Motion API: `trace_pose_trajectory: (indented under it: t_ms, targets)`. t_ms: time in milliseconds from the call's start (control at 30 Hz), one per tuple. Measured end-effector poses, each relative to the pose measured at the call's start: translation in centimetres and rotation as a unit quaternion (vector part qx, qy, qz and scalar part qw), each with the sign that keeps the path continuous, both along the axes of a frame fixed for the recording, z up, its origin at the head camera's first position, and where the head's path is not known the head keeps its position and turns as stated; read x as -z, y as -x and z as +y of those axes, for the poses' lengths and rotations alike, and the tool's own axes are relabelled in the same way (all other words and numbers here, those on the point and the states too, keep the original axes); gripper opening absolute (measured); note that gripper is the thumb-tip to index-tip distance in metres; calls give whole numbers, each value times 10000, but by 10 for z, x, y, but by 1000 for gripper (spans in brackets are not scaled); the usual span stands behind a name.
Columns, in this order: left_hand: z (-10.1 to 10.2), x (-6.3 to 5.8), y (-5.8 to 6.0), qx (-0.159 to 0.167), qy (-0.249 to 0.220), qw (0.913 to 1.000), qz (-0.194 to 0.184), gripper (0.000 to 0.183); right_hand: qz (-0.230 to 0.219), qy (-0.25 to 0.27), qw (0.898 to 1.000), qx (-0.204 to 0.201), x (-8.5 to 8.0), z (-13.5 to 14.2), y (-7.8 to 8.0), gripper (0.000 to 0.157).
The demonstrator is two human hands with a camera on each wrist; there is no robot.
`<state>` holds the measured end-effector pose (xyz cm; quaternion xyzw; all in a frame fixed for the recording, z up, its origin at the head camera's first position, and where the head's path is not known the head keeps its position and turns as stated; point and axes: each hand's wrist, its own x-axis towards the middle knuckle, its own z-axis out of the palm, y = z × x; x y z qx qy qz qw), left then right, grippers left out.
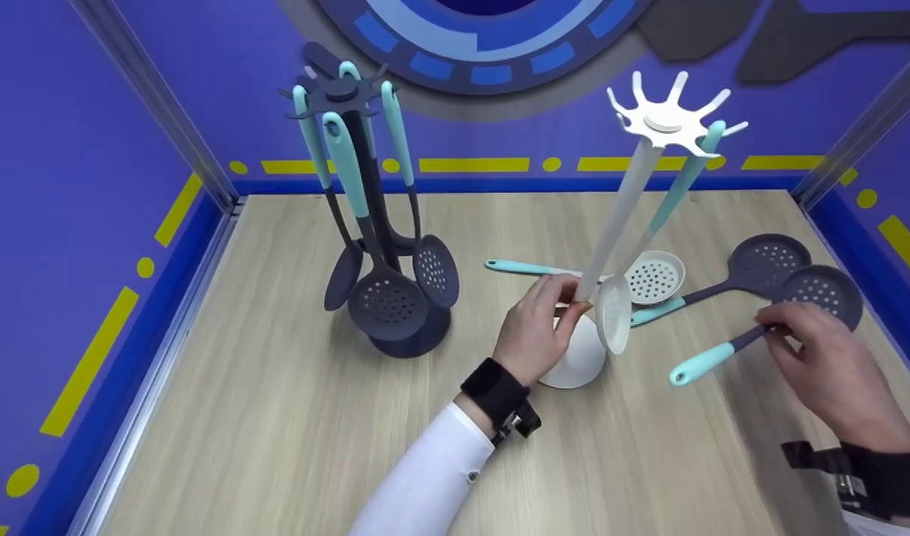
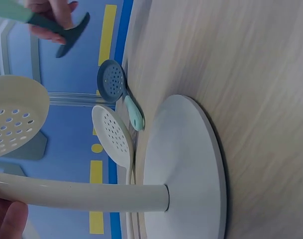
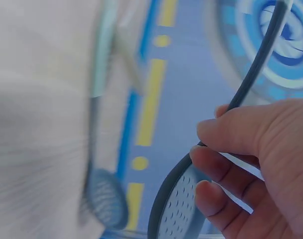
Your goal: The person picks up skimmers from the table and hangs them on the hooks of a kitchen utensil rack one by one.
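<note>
My left hand (image 1: 533, 327) grips the lower part of the white utensil stand's pole (image 1: 625, 208); the round base (image 2: 183, 164) sits on the table. From the stand's hooked top hangs a white skimmer (image 1: 613, 314) with a teal handle, close beside my left fingertips. Over at the right, my right hand (image 1: 835, 365) pinches a dark skimmer (image 1: 702, 364) by its dark shaft near the perforated head. The teal handle points left toward the stand. In the right wrist view, thumb and fingers (image 3: 218, 164) close on that shaft.
Behind the white stand lies another white skimmer (image 1: 656, 277). A second dark skimmer (image 1: 768, 264) lies to the right, its teal handle toward the stand. At left stands a dark utensil stand (image 1: 418, 339) hung with several teal-handled utensils. Blue walls (image 1: 500, 134) border the table.
</note>
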<state>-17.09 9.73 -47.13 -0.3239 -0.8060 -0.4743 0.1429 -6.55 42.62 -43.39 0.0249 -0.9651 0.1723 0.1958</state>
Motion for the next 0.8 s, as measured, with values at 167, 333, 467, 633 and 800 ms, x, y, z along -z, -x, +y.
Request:
trace_pose_trajectory:
  t_ms: [167,333,467,633,800]
  targets:
    - [5,0,-1,-21,-3,10000,-24,24,121,387,9981,454,-28,-13,-7,27]
    - [8,0,0,4,21,10000,-38,24,543,713,9918,906,-53,-27,-8,24]
    - [8,1,0,75,51,9999,-102,26,1046,1083,9836,989,-66,-41,-7,23]
    - [3,2,0,139,-123,9989,-435,27,1404,1429,9764,809,-77,-64,-9,24]
    - [-1,1,0,32,-103,9986,-511,28,1745,1593,9708,417,-81,-83,-8,26]
